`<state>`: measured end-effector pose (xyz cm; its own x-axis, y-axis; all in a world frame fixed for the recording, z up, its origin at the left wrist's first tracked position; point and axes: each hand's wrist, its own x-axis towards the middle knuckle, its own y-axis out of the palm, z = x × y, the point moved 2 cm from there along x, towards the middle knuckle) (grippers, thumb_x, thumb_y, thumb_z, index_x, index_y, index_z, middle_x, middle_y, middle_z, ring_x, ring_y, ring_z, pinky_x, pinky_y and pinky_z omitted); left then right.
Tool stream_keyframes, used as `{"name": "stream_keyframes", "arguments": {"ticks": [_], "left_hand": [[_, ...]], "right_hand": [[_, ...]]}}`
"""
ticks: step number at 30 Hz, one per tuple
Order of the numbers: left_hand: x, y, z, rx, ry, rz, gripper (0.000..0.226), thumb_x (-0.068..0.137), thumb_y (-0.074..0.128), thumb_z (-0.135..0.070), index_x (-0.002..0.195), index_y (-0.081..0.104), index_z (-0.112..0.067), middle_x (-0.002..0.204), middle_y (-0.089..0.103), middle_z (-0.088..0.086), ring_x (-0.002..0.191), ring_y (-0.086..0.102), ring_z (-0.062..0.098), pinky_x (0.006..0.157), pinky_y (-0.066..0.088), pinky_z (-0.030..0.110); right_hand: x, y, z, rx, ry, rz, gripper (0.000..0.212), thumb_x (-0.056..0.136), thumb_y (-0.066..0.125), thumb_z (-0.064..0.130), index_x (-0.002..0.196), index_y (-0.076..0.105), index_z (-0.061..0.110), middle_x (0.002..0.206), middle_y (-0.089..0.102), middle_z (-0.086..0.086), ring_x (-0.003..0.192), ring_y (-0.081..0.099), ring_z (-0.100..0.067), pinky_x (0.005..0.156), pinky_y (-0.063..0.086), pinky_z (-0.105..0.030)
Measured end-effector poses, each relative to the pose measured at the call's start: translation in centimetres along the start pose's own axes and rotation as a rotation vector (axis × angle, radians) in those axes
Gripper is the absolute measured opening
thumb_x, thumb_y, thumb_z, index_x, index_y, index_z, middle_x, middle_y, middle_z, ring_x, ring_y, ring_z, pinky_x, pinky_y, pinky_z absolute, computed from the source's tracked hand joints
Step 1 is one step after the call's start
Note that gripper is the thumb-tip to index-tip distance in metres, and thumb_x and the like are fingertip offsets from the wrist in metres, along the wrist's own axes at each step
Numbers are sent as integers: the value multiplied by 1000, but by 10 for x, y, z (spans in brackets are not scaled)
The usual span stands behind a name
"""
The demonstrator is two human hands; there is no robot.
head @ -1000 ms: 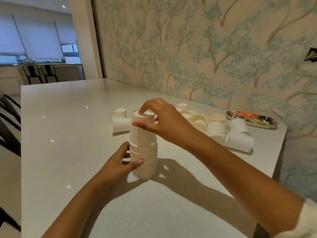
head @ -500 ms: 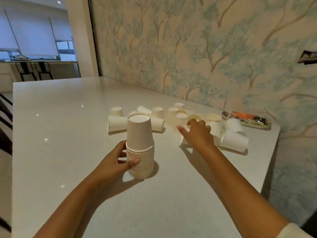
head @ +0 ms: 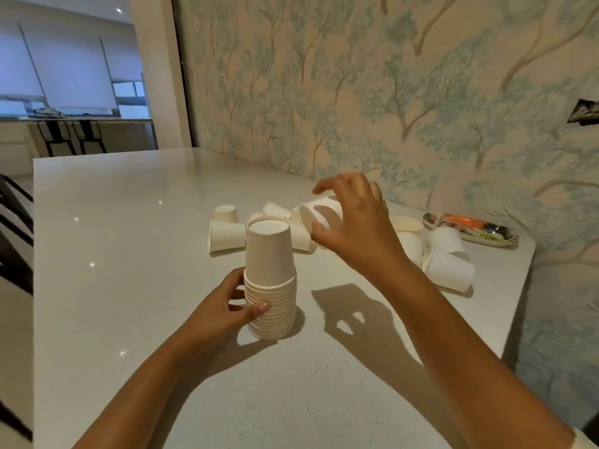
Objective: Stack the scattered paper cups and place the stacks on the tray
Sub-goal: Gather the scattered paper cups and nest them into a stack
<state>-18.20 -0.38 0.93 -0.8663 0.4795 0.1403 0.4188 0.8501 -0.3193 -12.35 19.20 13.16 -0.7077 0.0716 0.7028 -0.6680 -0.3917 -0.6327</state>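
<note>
A stack of upside-down white paper cups stands in the middle of the white table. My left hand grips its lower part from the left. My right hand is in the air to the right of the stack's top, holding a single white cup tilted on its side with the mouth facing left. Several loose cups lie scattered behind the stack, and more cups lie to the right, some partly hidden by my right hand. A patterned tray sits at the far right by the wall.
The white table runs along a wallpapered wall on the right; its right edge ends just past the tray. Dark chairs stand at the left edge. Another room with chairs lies beyond.
My right hand reached to the scattered cups, picked one up and has lifted it back toward the top of the stack. My left hand has stayed on the stack.
</note>
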Motion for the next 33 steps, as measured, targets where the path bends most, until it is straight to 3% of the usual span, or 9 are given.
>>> {"name": "stream_keyframes", "arguments": {"ticks": [4, 7, 13, 17, 19, 22, 25, 30, 33], "left_hand": [[1, 1, -1, 31, 3, -17, 65, 47, 62, -74, 105, 36, -60, 113, 48, -29, 101, 54, 5, 74, 47, 19], [2, -1, 0, 55, 30, -19, 61, 50, 61, -73, 105, 35, -62, 113, 48, -31, 101, 54, 4, 73, 46, 16], [2, -3, 0, 87, 64, -10, 53, 57, 60, -70, 102, 34, -66, 110, 46, -37, 99, 53, -2, 70, 45, 12], [1, -3, -4, 108, 87, -25, 50, 66, 61, -57, 105, 31, -63, 106, 44, -40, 93, 54, -6, 58, 46, 7], [1, -2, -5, 102, 89, -24, 50, 66, 62, -57, 106, 31, -63, 107, 46, -39, 96, 54, -5, 64, 46, 9], [1, -2, -3, 96, 66, -2, 59, 64, 63, -63, 114, 35, -52, 119, 51, -22, 105, 54, 5, 80, 46, 19], [2, -1, -1, 103, 24, -10, 63, 65, 63, -61, 118, 31, -46, 120, 46, -19, 106, 51, 9, 84, 45, 24], [2, -1, -1, 108, 17, -9, 59, 62, 60, -58, 113, 32, -48, 118, 45, -20, 99, 51, 5, 75, 44, 17], [4, 1, 2, 102, -6, -24, 60, 60, 60, -58, 113, 32, -49, 113, 46, -24, 94, 52, 3, 71, 43, 14]], "right_hand": [[2, -16, 41, 41, -262, 49, 46, 76, 67, 27, 119, 50, 25, 123, 46, -1, 114, 39, -17, 96, 26, -30], [0, -10, 57, 94, -366, 193, 49, 79, 67, 24, 124, 49, 22, 128, 45, -2, 112, 42, -14, 94, 34, -27], [-6, 5, 67, 278, -423, 213, 49, 82, 66, 25, 125, 47, 12, 130, 43, -9, 105, 55, -19, 83, 53, -34], [-14, 17, 66, 226, -469, 211, 47, 83, 65, 29, 124, 49, 13, 128, 45, -8, 102, 55, -17, 74, 51, -24], [-16, 17, 62, 294, -467, 165, 45, 83, 65, 30, 122, 50, 13, 126, 47, -8, 104, 54, -17, 78, 51, -26], [-18, 13, 44, 458, -325, 5, 39, 85, 60, 34, 118, 50, 15, 119, 49, -3, 107, 51, -10, 86, 50, -26], [-24, 9, 1, 329, -96, -234, 29, 87, 55, 35, 110, 52, 17, 107, 50, 6, 99, 52, -8, 78, 49, -26], [-33, 4, -103, -164, 444, -34, 49, 82, 63, 34, 124, 43, 19, 131, 40, -13, 119, 36, -32, 92, 35, -40], [-47, -9, -150, -329, 643, 62, 70, 77, 69, 36, 134, 31, 18, 137, 33, -19, 123, 32, -39, 99, 31, -50]]}}
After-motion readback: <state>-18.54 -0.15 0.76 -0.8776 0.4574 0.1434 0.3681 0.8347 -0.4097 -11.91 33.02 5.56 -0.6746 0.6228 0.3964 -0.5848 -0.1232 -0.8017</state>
